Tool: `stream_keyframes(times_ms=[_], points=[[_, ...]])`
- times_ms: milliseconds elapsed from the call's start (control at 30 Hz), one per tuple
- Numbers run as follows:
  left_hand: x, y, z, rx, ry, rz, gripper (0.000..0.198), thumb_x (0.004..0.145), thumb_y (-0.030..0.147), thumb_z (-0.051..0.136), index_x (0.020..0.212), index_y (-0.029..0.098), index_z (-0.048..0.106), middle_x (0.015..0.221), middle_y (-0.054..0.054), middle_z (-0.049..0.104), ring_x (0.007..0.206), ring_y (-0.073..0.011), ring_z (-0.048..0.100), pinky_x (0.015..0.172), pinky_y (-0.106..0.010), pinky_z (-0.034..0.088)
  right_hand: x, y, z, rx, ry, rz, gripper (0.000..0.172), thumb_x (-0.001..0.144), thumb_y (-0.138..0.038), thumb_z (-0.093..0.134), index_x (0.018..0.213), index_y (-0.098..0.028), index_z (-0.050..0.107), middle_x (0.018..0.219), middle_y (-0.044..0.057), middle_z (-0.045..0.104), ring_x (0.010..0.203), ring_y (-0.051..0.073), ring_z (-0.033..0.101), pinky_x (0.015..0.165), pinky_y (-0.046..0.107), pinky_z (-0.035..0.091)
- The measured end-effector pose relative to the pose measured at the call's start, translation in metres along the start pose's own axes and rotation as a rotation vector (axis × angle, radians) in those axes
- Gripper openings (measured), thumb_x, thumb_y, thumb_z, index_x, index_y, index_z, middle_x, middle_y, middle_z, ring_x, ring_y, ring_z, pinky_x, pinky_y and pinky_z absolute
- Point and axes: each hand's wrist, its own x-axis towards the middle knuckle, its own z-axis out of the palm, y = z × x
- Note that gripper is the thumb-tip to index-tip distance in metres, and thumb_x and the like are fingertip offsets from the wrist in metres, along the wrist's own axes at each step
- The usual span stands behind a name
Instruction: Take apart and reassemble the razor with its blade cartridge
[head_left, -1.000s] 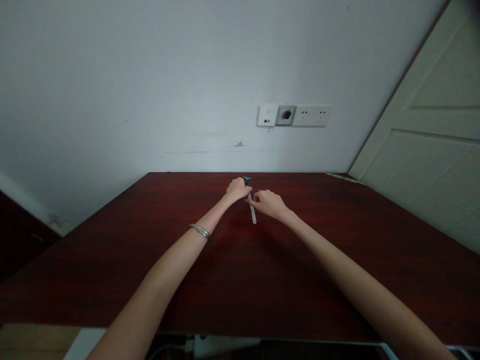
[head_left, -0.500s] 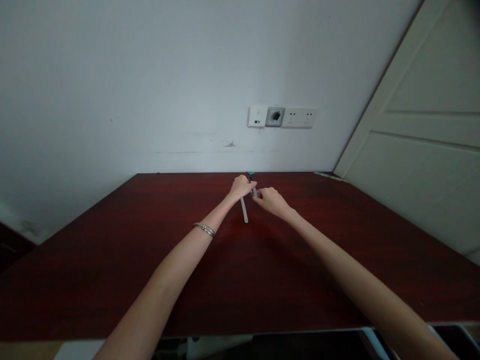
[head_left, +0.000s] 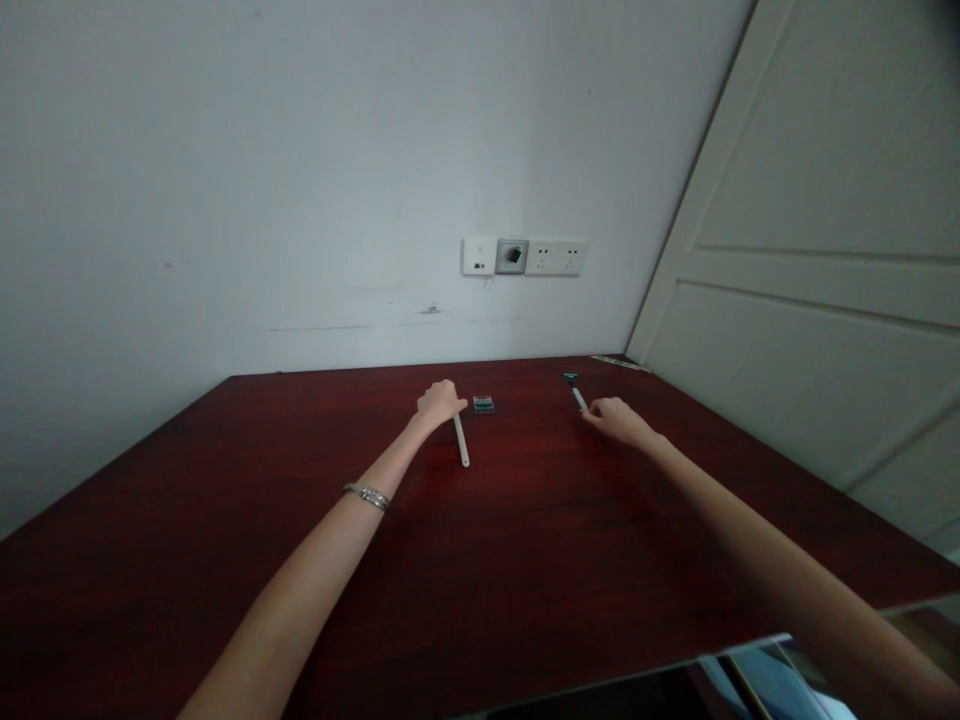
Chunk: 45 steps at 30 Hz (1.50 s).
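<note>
My left hand is closed around a slim white stick with a small hole in its near end. Its far end is hidden by the hand, so its kind does not show. To the right of that hand lies a small clear case with something dark green in it. Farther right, my right hand pinches the lower handle of a razor. The razor has a pale handle and a green head, which points away from me toward the wall.
The dark red tabletop runs back to a white wall with sockets. A pale panelled door stands at the right. A thin strip lies at the table's far right corner. Blue and white items sit below the front edge.
My hands have come apart. The right hand has moved right with the razor; the left still holds the white stick. The clear case now shows between them. The view has turned slightly right.
</note>
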Motion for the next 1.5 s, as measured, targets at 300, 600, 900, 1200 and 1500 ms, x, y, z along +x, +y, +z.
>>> stream_keyframes(times_ms=[300,600,900,1200,1500], points=[[0.003,-0.013,0.009,0.077,-0.038,-0.052,0.033,0.073,0.04,0.059,0.094,0.016,0.064,0.104,-0.016,0.065,0.098,-0.0296,0.062,0.075,-0.031,0.048,0.008,0.044,0.015,0.039,-0.051,0.031,0.035,0.084,-0.042,0.045,0.075,-0.015,0.066,0.08,0.012,0.068,0.074,0.02,0.063,0.063,0.026,0.039],[0.003,-0.018,0.006,0.02,-0.136,-0.07,0.025,0.073,0.04,0.057,0.076,0.017,0.066,0.078,-0.01,0.07,0.08,-0.0216,0.067,0.07,-0.028,0.048,0.013,0.044,0.011,0.016,-0.085,-0.004,0.037,0.084,-0.045,0.046,0.076,-0.015,0.067,0.081,0.012,0.068,0.074,0.02,0.063,0.063,0.026,0.039],[0.01,-0.028,0.012,-0.036,-0.19,-0.056,0.029,0.073,0.041,0.056,0.065,0.015,0.065,0.072,-0.007,0.071,0.062,-0.0144,0.064,0.059,-0.02,0.046,0.017,0.045,0.008,0.033,-0.109,-0.007,0.043,0.082,-0.053,0.048,0.072,-0.015,0.067,0.076,0.012,0.067,0.068,0.019,0.062,0.058,0.025,0.038],[0.012,-0.023,0.014,-0.006,-0.194,-0.046,0.029,0.071,0.042,0.055,0.06,0.016,0.063,0.073,-0.007,0.07,0.064,-0.0169,0.065,0.061,-0.024,0.047,0.019,0.046,0.005,0.074,-0.116,-0.047,0.05,0.08,-0.06,0.045,0.065,-0.016,0.063,0.071,0.01,0.066,0.065,0.019,0.061,0.056,0.025,0.037],[0.011,-0.003,0.019,0.131,-0.194,-0.083,0.032,0.066,0.039,0.06,0.091,0.02,0.065,0.105,-0.012,0.066,0.099,-0.0284,0.061,0.074,-0.032,0.047,0.01,0.004,-0.015,0.071,-0.014,-0.159,0.05,0.085,-0.056,0.039,0.065,-0.017,0.062,0.068,0.009,0.065,0.063,0.018,0.061,0.057,0.025,0.035]])
